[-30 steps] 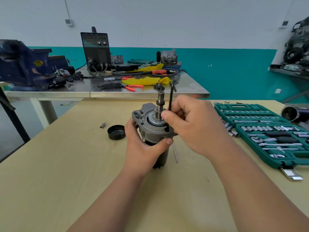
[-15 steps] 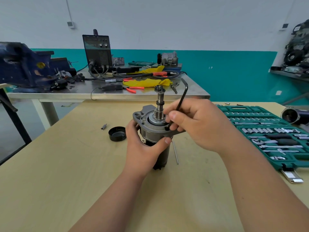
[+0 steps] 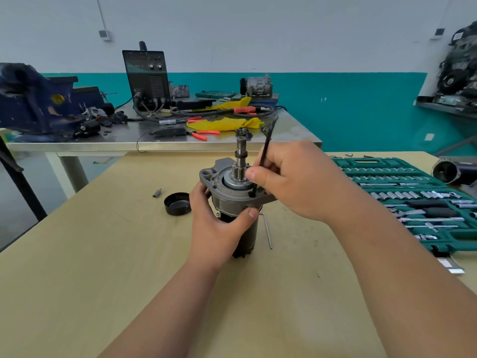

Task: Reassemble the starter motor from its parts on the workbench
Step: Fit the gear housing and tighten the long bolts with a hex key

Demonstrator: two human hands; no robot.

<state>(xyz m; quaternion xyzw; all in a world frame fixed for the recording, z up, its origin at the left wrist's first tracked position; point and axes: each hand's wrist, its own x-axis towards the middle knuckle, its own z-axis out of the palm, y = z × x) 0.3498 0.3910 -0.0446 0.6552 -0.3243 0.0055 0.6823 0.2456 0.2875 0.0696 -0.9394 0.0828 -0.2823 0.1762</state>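
Head view, frame centre: left hand (image 3: 219, 228) grips upright starter motor (image 3: 233, 196) on worktop (image 3: 103, 267); right hand (image 3: 296, 182) pinches black hex key (image 3: 264, 148), tip in flange hole.

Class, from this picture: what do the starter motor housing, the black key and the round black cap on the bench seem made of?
Starter motor housing: probably cast aluminium, matte grey, dull sheen. Key: likely blackened steel, thin, dark, rigid-looking. Cap: black plastic or painted metal, unclear.

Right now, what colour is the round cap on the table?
The cap is black; the head view shows it.
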